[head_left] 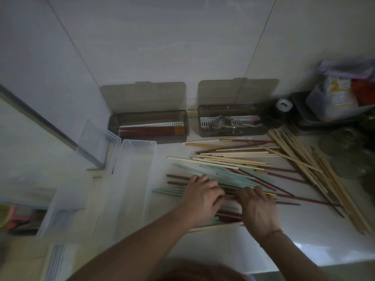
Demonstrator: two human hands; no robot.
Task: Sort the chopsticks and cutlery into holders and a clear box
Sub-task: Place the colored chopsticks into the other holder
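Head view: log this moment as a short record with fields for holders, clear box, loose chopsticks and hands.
left holder: lid open, dark red chopsticks with gold bands inside
right holder: lid open, metal cutlery inside
clear box: open, left of the pile, looks empty
loose chopsticks: mixed pale wood, dark red and light green, scattered on the counter
left hand: fingers curled over chopsticks at the pile's near edge
right hand: fingers curled over the same cluster, beside the left hand
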